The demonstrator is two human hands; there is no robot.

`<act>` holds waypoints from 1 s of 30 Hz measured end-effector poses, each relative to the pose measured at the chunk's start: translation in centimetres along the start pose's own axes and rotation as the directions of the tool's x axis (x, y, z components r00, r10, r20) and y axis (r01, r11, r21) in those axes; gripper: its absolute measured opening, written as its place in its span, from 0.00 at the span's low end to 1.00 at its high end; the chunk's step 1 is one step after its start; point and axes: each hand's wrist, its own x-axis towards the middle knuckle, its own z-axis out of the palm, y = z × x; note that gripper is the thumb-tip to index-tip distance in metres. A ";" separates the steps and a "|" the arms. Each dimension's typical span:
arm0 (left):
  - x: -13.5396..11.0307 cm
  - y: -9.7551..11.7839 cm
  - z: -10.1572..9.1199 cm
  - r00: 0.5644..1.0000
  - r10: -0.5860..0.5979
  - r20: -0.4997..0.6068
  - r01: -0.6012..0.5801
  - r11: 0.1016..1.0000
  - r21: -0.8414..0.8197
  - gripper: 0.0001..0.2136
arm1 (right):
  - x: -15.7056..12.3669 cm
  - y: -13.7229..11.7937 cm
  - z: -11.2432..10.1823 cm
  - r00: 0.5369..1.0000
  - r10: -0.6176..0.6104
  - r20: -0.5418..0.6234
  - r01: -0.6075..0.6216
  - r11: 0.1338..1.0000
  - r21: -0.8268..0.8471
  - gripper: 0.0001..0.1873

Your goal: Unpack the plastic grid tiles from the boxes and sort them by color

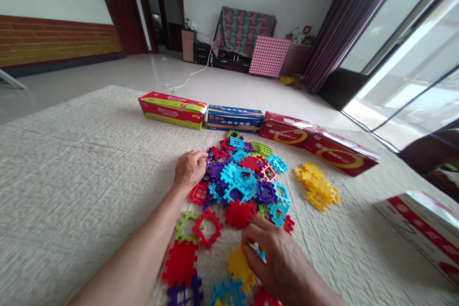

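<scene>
A heap of plastic interlocking building tiles (238, 177) in blue, purple, red and green lies in front of me. My left hand (191, 169) rests at the heap's left edge, fingers curled in beside purple tiles; what they grip is hidden. Closer to me, my right hand (274, 251) has thumb and fingers closed at the upper edge of a yellow tile (239, 267). A red tile (238, 214) lies just beyond its fingertips. Nearer on the left are a red square tile (180, 263), a red open-frame tile (208, 229) and a green one (186, 225).
A stack of yellow tiles (317, 186) sits right of the heap. Behind stand a red-and-yellow box (172, 111), a blue box (234, 118) and two dark red boxes (287, 129). A white-and-red box (423, 234) is at the right, on the beige textured cover (89, 162).
</scene>
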 end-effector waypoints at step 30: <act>0.0 -0.4 0.1 0.999 0.022 -0.028 -0.022 1.000 -0.005 0.13 | 0.5 10.3 -2.8 0.315 0.626 -0.713 -0.010 0.753 0.658 0.15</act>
